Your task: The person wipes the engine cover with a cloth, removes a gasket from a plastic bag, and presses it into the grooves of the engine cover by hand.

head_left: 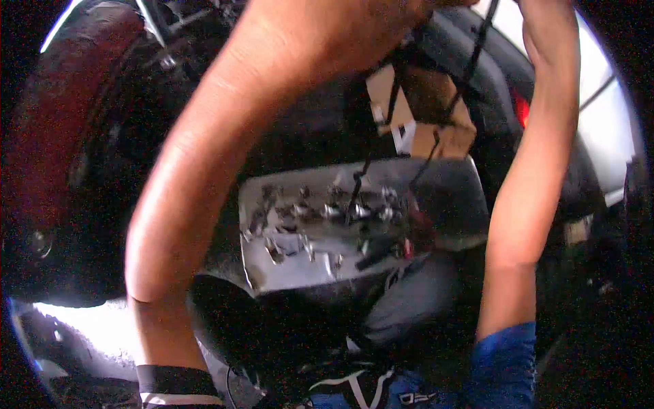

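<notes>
Both hands exit at twelve o'clock, grip untellable; anything slipping could strike the metal tray at six, scattering its bits.

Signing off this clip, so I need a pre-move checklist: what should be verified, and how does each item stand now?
1. Hands in view: not ok; left arm and right arm leave the top edge.
2. Grip of either hand: cannot tell.
3. Tray lying flat between the arms: ok.
4. Parts resting on the tray: ok, scattered.
5. Cords clear of the tray: not ok; they hang down in front of it.
</notes>
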{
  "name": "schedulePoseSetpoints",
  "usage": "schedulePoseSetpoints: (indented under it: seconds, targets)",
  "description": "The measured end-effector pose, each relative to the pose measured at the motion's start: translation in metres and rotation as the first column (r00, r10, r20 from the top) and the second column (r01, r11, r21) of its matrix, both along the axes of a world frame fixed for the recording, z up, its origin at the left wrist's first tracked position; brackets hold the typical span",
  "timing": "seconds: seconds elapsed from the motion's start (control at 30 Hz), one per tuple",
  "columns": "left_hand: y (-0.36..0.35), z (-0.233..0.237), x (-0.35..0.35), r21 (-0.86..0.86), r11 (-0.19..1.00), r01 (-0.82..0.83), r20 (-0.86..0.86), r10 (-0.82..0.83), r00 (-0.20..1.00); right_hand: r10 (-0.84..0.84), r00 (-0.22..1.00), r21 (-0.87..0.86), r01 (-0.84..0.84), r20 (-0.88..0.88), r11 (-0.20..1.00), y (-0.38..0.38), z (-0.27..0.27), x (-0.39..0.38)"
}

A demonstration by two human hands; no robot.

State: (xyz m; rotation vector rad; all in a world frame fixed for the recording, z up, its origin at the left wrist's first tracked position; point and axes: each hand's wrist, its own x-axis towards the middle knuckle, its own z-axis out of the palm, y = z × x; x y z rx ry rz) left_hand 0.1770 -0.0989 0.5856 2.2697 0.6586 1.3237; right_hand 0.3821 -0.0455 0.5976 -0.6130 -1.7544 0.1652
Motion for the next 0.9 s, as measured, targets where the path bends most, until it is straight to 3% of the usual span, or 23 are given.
schedulePoseSetpoints:
  seconds: [0.1,0.2,0.27,0.33,0.43,0.6,0.9]
  targets:
    - [0.022,-0.038,0.025,0.052,0.99,-0.128,-0.115,0.133,0.984,-0.056,0.998,-0.007,0.056,-0.025,0.998,0.036,-0.042,0.019]
    - [0.036,-0.079,0.04,0.128,0.992,-0.011,-0.025,0.014,1.0,-0.077,0.996,-0.026,0.076,-0.048,0.997,0.05,-0.07,0.039]
    - [0.044,-0.105,0.049,0.318,0.948,-0.018,-0.025,0.028,0.999,-0.104,0.992,-0.053,0.101,-0.066,0.993,0.055,-0.083,0.047]
    - [0.049,-0.118,0.059,0.305,0.952,0.008,-0.1,0.023,0.995,-0.131,0.99,-0.063,0.127,-0.059,0.99,0.057,-0.085,0.05]
    - [0.052,-0.126,0.079,0.301,0.951,0.067,-0.22,0.001,0.975,-0.042,0.998,-0.04,0.044,0.047,0.998,0.049,-0.09,0.056]
    - [0.059,-0.138,0.105,0.272,0.953,0.133,-0.335,-0.036,0.942,-0.121,0.992,-0.063,0.124,0.044,0.99,0.06,-0.101,0.067]
    - [0.067,-0.122,0.08,0.193,0.972,0.137,-0.388,-0.052,0.92,-0.135,0.986,-0.138,0.149,0.101,0.979,0.089,-0.124,0.056]
